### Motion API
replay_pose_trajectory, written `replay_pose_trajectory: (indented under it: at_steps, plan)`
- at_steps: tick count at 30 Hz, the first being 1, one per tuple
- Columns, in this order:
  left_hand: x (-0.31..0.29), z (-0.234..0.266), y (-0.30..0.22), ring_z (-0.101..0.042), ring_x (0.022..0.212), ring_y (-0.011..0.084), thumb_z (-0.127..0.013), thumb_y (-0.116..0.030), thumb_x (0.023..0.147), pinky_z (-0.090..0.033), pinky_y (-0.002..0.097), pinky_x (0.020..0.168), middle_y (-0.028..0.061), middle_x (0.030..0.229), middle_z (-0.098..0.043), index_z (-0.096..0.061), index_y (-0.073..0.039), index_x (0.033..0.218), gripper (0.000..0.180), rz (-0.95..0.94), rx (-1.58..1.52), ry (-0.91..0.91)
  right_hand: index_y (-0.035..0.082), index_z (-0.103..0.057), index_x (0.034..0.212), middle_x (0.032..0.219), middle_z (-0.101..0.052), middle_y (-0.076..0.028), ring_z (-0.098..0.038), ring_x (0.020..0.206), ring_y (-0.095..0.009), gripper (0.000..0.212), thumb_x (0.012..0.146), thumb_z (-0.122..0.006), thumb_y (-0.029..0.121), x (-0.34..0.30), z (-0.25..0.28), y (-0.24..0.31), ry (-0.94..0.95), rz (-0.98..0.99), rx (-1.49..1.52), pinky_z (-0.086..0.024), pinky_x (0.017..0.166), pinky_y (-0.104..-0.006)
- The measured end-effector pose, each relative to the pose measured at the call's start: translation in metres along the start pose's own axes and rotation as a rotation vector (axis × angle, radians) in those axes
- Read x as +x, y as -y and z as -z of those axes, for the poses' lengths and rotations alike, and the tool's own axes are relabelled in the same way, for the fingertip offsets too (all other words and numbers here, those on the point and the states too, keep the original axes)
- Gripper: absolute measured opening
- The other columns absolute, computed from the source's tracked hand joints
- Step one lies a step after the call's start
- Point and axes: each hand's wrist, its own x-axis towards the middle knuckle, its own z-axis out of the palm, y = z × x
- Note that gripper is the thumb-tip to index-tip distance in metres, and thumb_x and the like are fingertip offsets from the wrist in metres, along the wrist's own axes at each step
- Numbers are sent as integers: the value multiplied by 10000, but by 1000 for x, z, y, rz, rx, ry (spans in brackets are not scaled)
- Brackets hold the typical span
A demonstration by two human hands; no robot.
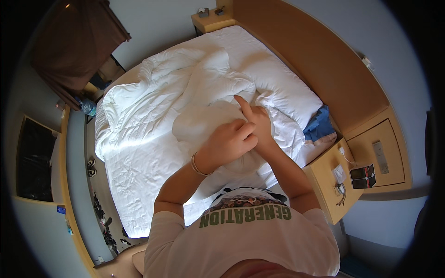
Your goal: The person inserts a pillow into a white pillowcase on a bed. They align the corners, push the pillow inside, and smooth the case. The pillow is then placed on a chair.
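Bedding work, head view: white cloth piece (pixel 194 121) sat bunched before the torso, above the bed (pixel 134 180), beneath and left of the hands. Left hand (pixel 232 141) had its fingers curled narrowly by the right wrist; touching or merely overlapping, could not tell, nor whether cloth was gripped. Right hand (pixel 258 123) had one digit extended over the cloth; other fingers hidden, hold not determinable. Step in hand, judged from posture: handling the cloth piece. Next move seemed to call for separated hands and clear purchase on an edge. Containers: grey box (pixel 203 13) on the far nightstand (pixel 214 23) showed something white at its top; dark box (pixel 363 177) at the near cabinet (pixel 322 178), contents not visible.
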Motion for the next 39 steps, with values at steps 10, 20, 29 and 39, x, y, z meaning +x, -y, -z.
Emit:
replay_pose_trajectory:
  at_steps: [10,20,29,39]
  plan:
    - [-53,34,2,-603,690,292,-630,8,630,-500,362,604,91,841,-610,-644,-71,877,260,287,291,-265,57,-603,798,663,-633,-104,-643,609,-298,268,661,-726,252,0,42,50,129,148,-230,-489,661,-397]
    - [-84,-38,28,-586,773,248,-627,33,735,-470,311,719,98,854,-606,-579,-37,937,219,764,-278,-694,-24,-361,1383,1123,-551,-196,-552,996,-363,846,700,-764,271,-37,25,54,523,38,19,-450,875,-427]
    - [-90,-70,21,-568,694,331,-647,39,640,-449,407,619,128,730,-581,-602,-38,834,213,496,-87,-413,53,-507,1241,895,-600,-122,-596,852,-338,589,705,-720,171,-34,-55,-4,-13,-81,-107,-501,741,-426]
    - [-131,-76,52,-521,789,324,-594,50,624,-417,414,759,100,847,-556,-525,-42,874,276,728,291,-602,79,-525,998,838,-563,-86,-535,751,-305,442,650,-771,192,-51,-57,-20,-451,-71,-32,-381,702,-409]
